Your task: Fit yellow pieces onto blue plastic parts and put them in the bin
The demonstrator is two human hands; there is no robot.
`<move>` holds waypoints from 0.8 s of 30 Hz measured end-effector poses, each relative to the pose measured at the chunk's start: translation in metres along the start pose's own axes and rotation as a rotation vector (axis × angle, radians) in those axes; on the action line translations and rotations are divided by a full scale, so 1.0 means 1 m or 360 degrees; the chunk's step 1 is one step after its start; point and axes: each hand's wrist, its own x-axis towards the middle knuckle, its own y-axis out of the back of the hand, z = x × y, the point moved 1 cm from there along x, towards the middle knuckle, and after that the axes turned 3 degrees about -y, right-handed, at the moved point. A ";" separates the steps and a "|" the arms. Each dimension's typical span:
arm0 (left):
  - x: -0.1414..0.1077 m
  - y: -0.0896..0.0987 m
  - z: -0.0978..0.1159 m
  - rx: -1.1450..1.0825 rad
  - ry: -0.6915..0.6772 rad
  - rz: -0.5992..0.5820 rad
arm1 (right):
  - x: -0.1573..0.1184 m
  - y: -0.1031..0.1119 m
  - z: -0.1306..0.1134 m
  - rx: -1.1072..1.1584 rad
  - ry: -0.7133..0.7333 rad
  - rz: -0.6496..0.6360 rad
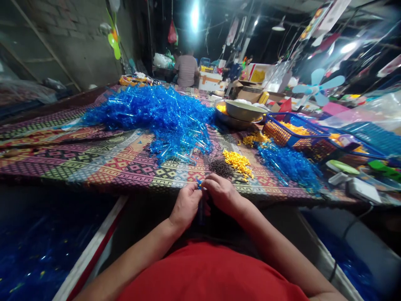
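Close together at the table's front edge, my two hands meet around a small blue plastic piece [199,182] with a bit of yellow on it. My left hand [187,203] pinches it from the left, and a blue translucent part hangs below the fingers. From the right, the bent fingers of my right hand [222,193] are pressed together at the same piece; whatever they grip is too small to name. Just beyond the hands lie a pile of small dark parts [221,167] and a pile of yellow parts [238,164].
A large heap of blue plastic pieces [156,110] covers the middle of the patterned cloth [90,163]. To the right are a smaller blue heap [290,165], metal bowls [246,111], a blue basket [293,136] and a light-blue fan [318,88]. A person [187,70] sits far back.
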 end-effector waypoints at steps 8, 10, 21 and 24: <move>0.001 0.003 -0.007 0.0018 0.0025 0.0045 | 0.000 -0.007 -0.002 0.0117 -0.0034 -0.0006; 0.002 0.003 -0.007 0.0034 0.0036 0.0065 | 0.000 -0.008 -0.002 0.0103 -0.0007 -0.0019; 0.003 0.013 -0.004 0.0122 0.0024 0.0148 | -0.007 -0.003 0.023 0.0320 -0.0279 0.0241; 0.001 0.014 0.002 0.0009 0.0033 0.0144 | -0.022 0.013 0.056 0.0089 -0.0573 0.0294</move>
